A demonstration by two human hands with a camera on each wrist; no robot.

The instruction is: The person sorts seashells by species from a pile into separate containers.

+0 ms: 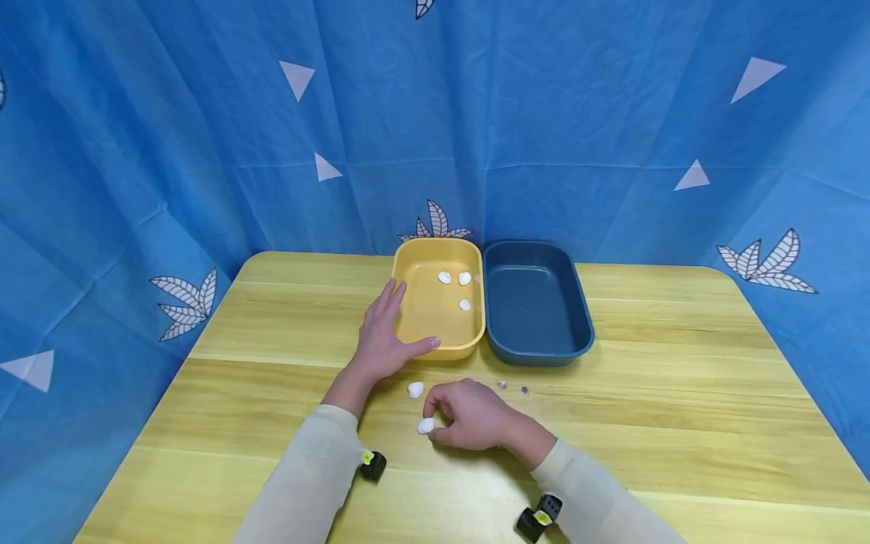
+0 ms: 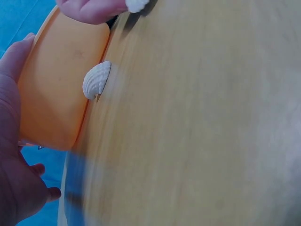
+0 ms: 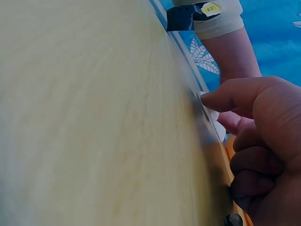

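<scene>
My right hand (image 1: 476, 415) pinches a white seashell (image 1: 426, 426) between thumb and index finger, low over the table. The other fingers are curled into the palm in the right wrist view. Just beyond it lies another white seashell (image 1: 415, 390), whose ribbed surface shows in the left wrist view. My left hand (image 1: 382, 340) rests at the near left side of a yellow bin (image 1: 430, 317), fingers spread, thumb along its near rim. Inside that bin are three white shells (image 1: 465, 304) and a faint pale piece by its right wall.
A dark blue bin (image 1: 533, 310) stands against the yellow one on the right, with nothing seen inside. Two small greyish shells (image 1: 501, 384) lie on the wooden table (image 1: 680, 423) before it. A blue patterned curtain (image 1: 578, 113) hangs behind the table.
</scene>
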